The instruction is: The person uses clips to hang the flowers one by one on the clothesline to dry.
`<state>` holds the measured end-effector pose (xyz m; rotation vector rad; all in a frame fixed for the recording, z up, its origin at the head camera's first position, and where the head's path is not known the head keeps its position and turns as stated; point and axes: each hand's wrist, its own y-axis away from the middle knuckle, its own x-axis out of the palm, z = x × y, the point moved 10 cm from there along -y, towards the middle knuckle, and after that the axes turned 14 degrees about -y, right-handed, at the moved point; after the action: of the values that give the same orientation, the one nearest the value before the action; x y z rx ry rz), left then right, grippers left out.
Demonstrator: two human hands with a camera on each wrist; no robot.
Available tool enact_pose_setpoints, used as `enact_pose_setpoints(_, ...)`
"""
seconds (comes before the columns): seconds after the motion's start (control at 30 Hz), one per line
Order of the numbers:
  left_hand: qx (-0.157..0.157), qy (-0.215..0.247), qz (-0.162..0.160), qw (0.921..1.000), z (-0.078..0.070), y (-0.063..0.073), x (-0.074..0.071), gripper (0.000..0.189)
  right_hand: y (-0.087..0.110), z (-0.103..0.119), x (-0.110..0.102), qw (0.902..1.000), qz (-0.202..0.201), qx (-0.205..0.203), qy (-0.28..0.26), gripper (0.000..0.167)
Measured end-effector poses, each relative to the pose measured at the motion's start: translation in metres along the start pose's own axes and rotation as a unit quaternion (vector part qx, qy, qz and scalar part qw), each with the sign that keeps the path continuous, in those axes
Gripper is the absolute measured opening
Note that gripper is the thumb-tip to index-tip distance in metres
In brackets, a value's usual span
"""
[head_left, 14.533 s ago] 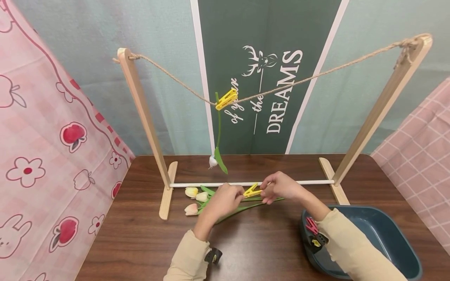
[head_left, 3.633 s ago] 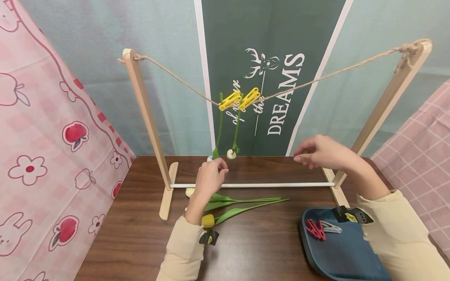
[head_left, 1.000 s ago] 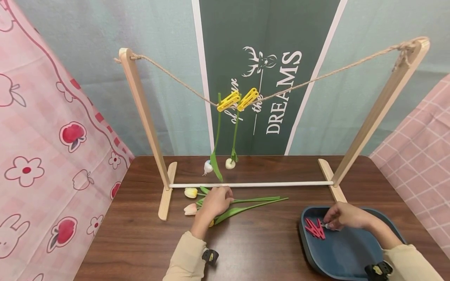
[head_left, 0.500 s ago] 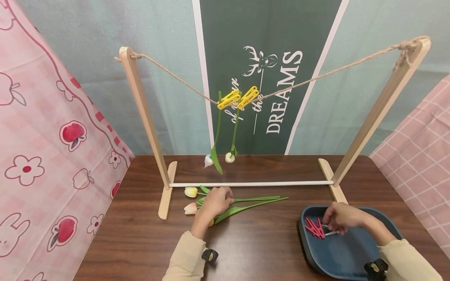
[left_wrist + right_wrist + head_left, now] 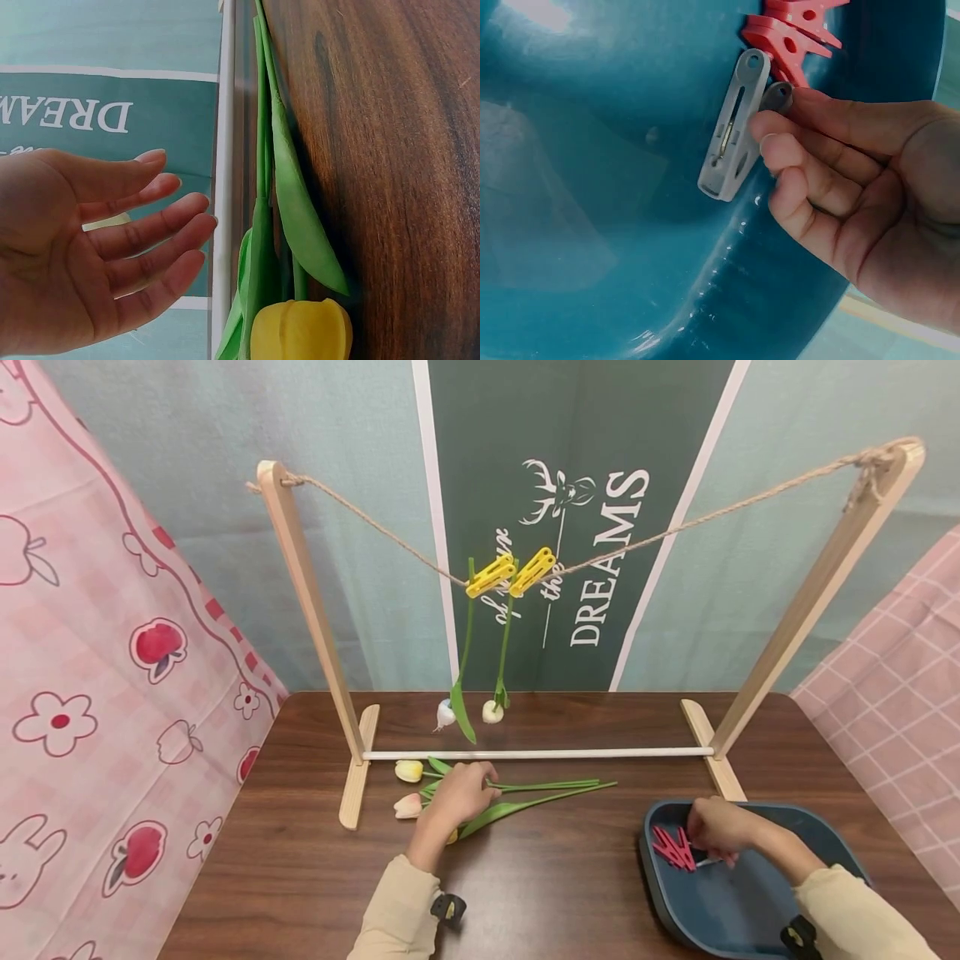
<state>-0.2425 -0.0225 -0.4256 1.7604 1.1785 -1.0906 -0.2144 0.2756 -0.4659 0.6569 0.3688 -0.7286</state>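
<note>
My right hand reaches into the dark blue tub. In the right wrist view its thumb and fingertips pinch one leg of a grey clothespin, beside red clothespins. My left hand hovers over tulips on the table, fingers loosely bent and holding nothing. Those include a pink tulip, a pale yellow tulip and a yellow tulip. Above, a yellow clothespin and another yellow clothespin hold a bluish-white flower and a cream flower head down.
A sagging rope links the left wooden post and right wooden post. A white rod joins their bases low across the brown table. Curtains hang behind and at the sides.
Since the oldest frame, a second flower has been clipped to the rope. My right hand has gone down into the tub to the grey clothespin; the left has lowered over the tulips.
</note>
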Motion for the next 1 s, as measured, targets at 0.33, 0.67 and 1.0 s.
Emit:
enact_pose_setpoints(0.33,0.003,0.008,0.008,0.9999,-0.001,0.002,0.002,0.016,-0.001,-0.002,0.003,0.9993,-0.022,-0.014,0.027,0.029)
enact_pose_setpoints(0.67,0.014,0.015,-0.023,0.9995,-0.002,0.003,-0.006,0.014,0.008,0.013,-0.016,0.9982,-0.03,-0.023,0.046,0.025)
enact_pose_setpoints(1.0,0.04,0.019,-0.073,0.9963,-0.006,0.002,-0.019,0.004,0.024,0.045,-0.063,0.9884,-0.145,0.002,0.044,0.018)
